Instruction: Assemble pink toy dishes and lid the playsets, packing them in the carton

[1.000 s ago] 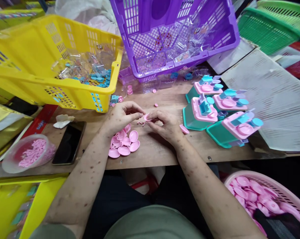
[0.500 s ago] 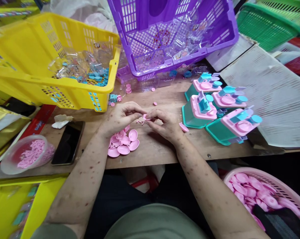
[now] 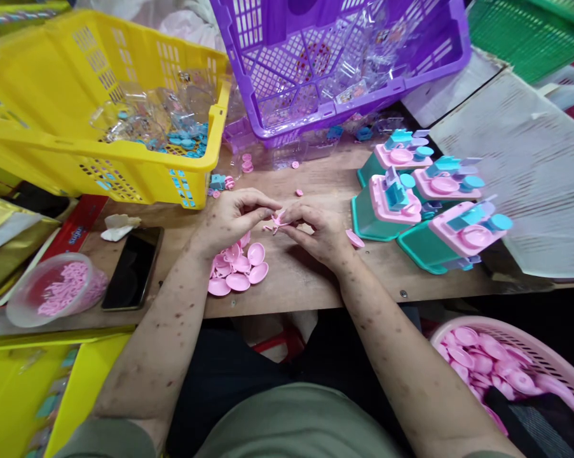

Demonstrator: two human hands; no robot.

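Over the middle of the wooden bench, my left hand point(image 3: 234, 219) and my right hand point(image 3: 318, 234) meet fingertip to fingertip. Both are pinched on a small pink plastic piece point(image 3: 278, 221), whose thin prongs poke out below the fingers; its full shape is hidden. Just under my left wrist lies a pile of pink oval toy dishes point(image 3: 239, 267), partly covered by the wrist. One more pink dish point(image 3: 355, 238) rests on the wood beside my right wrist.
Several teal-and-pink toy boxes point(image 3: 384, 210) stand at the right. A yellow crate point(image 3: 138, 162) and a purple crate point(image 3: 334, 117) line the back. At left are a phone point(image 3: 133, 270) and a tub point(image 3: 89, 289) of small pink parts. A pink basket point(image 3: 548, 343) sits lower right.
My fingers have shifted slightly around the pink piece, and more of its thin prongs shows. The whole view has moved a little; the objects on the bench stay put.
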